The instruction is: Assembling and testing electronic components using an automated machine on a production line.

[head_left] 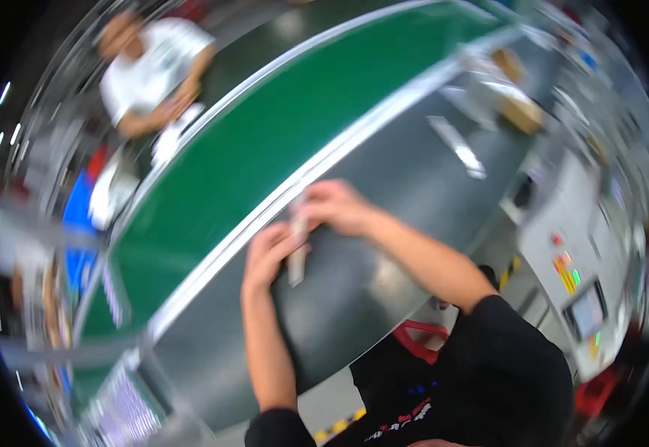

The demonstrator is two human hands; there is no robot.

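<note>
A narrow, pale strip-like piece (pixel 297 262) is held between my two hands, over the dark grey worktop (pixel 354 290). My left hand (pixel 268 253) is closed round its middle, thumb and fingers pressed together. At the upper end, the fingers of my right hand (pixel 333 205) pinch it. Motion blur hides the piece's exact kind and any smaller detail between the fingertips. The piece's lower end sticks out below my left fingers, pointing toward me.
Beyond the worktop runs a green conveyor belt (pixel 265 141) with a pale metal rail (pixel 317 165). Farther right lie a white strip (pixel 456 145) and a cardboard box (pixel 519 110). A white machine with a small screen (pixel 586 311) stands right. Across the belt sits a person (pixel 157 71).
</note>
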